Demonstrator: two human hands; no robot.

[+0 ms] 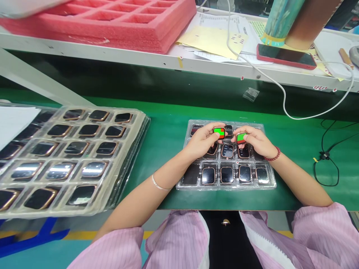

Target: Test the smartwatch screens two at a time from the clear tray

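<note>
My left hand [203,140] grips a smartwatch body [220,132] whose lit screen shows red and green blocks, the thumb lying on the glass. A second smartwatch body [240,138], its screen green above red, is held in my right hand [257,141], also with the thumb on its face. Both hands are above a clear plastic tray [179,184] with strapless watches in its pockets. Along its front row, several watches such as this one [227,175] have dark screens. A few watches in the middle row show faint text. My hands hide part of the back rows.
Stacked trays of watches [112,179] stand at the left. Above the bench runs a shelf [168,61] with pink foam [165,33], papers [210,39], a red-cased phone [286,56] and cylinders. A white cable [284,97] hangs from it; black cords [325,157] lie at right.
</note>
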